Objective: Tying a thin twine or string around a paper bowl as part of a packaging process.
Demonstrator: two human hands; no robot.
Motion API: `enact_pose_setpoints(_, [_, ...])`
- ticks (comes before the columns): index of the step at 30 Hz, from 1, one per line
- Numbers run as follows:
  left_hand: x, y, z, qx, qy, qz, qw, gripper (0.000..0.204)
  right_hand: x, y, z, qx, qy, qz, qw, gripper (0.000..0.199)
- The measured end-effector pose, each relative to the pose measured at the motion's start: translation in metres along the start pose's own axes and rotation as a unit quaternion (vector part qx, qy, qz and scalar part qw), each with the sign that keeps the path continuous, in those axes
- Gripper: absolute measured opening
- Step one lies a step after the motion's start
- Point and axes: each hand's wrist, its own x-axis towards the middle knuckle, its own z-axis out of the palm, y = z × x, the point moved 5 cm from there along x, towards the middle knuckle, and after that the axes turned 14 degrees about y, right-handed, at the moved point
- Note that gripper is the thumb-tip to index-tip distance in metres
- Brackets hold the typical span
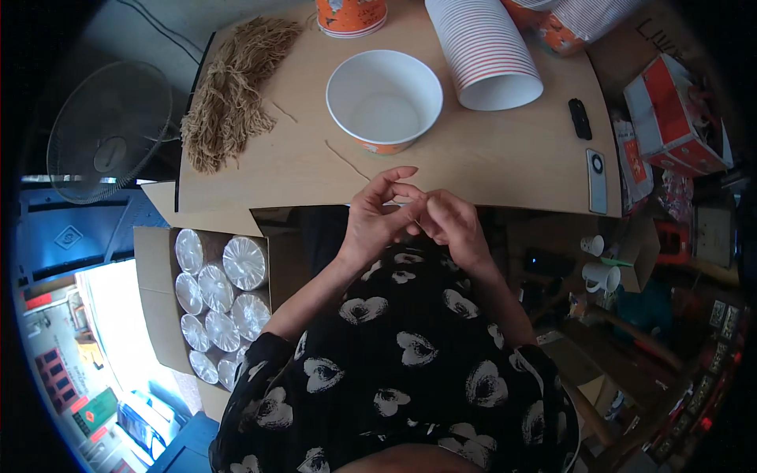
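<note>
My left hand point(377, 214) and my right hand point(456, 226) meet just in front of the table's near edge. Their fingertips are pinched together around a thin tan string point(347, 160). One end of it lies on the tabletop and runs up to my left hand; the rest is mostly hidden by my fingers. Beyond my hands stands a large white paper bucket point(385, 98) with an orange lower side, upright with its mouth up. A thick bundle of crinkled tan strings point(233, 91) lies at the table's left.
A long stack of nested paper buckets point(493, 55) lies on its side at the back right. An orange bucket point(352, 17) stands behind. At the table's right are a phone point(598, 181) and a black object point(579, 118). An open carton point(158, 299) of plastic-wrapped stacks sits lower left.
</note>
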Motion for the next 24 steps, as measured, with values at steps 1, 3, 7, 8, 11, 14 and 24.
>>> enact_pose_setpoints(1, [0.002, -0.003, -0.001, 0.003, -0.004, -0.004, 1.0, 0.047, -0.003, -0.008, 0.002, 0.02, 0.017, -0.018, 0.999, 0.023])
enact_pose_setpoints(3, [0.007, -0.01, -0.001, -0.006, -0.01, -0.021, 1.0, 0.044, -0.004, -0.003, -0.004, 0.025, 0.034, -0.044, 0.998, 0.019])
enact_pose_setpoints(7, [0.011, -0.004, 0.005, -0.003, -0.006, 0.002, 1.0, 0.04, -0.009, -0.004, -0.02, 0.035, 0.106, -0.04, 0.993, 0.012])
enact_pose_setpoints(8, [0.013, 0.008, 0.006, 0.031, 0.012, 0.077, 0.996, 0.037, -0.01, -0.005, -0.027, 0.058, 0.125, -0.032, 0.99, 0.012])
enact_pose_setpoints(11, [0.025, 0.028, 0.005, 0.067, 0.03, 0.229, 0.971, 0.036, -0.011, -0.016, -0.057, 0.077, 0.211, -0.068, 0.972, 0.01])
enact_pose_setpoints(14, [0.019, 0.059, 0.02, 0.334, 0.074, 0.431, 0.835, 0.043, -0.014, -0.028, -0.095, 0.111, 0.309, -0.153, 0.932, 0.011])
enact_pose_setpoints(24, [0.041, 0.073, -0.036, 0.506, 0.12, 0.46, 0.72, 0.053, -0.041, -0.074, -0.11, 0.098, 0.269, -0.305, 0.908, 0.019])
